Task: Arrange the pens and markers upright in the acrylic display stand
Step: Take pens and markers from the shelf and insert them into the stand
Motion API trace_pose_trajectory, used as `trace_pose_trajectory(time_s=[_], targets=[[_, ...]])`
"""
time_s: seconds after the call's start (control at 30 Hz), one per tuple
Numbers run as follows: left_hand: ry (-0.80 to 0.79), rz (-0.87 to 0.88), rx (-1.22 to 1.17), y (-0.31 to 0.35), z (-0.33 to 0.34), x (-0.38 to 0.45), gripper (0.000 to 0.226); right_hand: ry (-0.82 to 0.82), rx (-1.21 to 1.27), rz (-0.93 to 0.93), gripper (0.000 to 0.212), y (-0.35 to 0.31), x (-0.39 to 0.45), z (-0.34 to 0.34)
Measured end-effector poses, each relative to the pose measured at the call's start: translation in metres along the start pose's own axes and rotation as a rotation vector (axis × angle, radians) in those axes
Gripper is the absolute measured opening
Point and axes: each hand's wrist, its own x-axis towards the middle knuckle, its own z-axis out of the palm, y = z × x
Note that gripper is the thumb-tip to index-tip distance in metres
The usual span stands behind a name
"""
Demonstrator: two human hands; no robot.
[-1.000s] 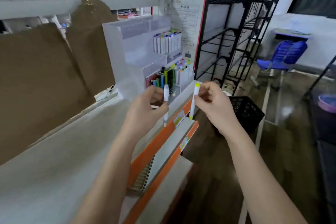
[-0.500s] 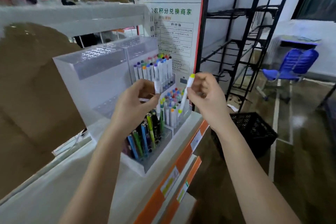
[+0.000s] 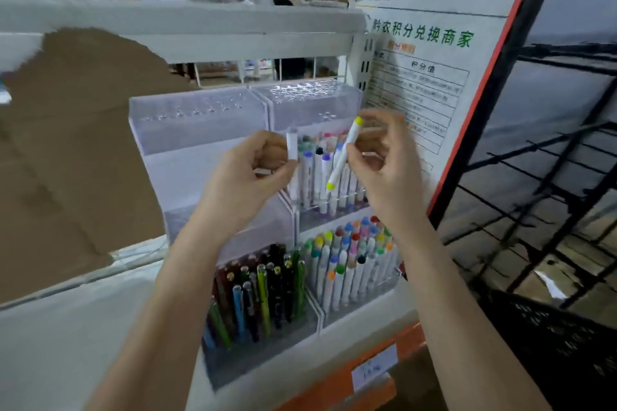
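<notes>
Holding a white marker (image 3: 292,157) upright in curled fingers, the left hand (image 3: 248,173) sits beside the right hand (image 3: 380,160), which pinches a yellow-tipped marker (image 3: 344,153) tilted before the acrylic display stand's (image 3: 200,130) middle-right compartment. Stand occupies the white shelf's (image 3: 66,327) right front edge: lower-left compartment holds pens (image 3: 257,290), lower-right holds coloured-cap markers (image 3: 350,260), both left upper tiers vacant. Poster (image 3: 434,43) to the right reads "美的就是你"; shelf-edge price tag (image 3: 374,369) illegible.
</notes>
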Motion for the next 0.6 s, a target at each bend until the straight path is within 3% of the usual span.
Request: trace_pose_trajectory(time_s=[0.2,0.33,0.47,0.6], targets=[[0.069,-0.026,0.078,0.000,0.005,-0.004,0.026,-0.097,0.045,-0.070,0.037,0.019,0.010,0.010],[0.099,-0.041,0.085,0.004,0.005,-0.008,0.025,-0.208,-0.068,-0.107,0.030,0.027,0.011,0.014],[0.098,-0.045,0.067,0.010,0.004,-0.011,0.024,-0.143,-0.305,-0.342,0.020,0.041,0.008,0.027],[0.112,-0.050,0.063,0.011,0.003,-0.010,0.023,-0.098,-0.338,-0.387,0.019,0.044,0.006,0.029]])
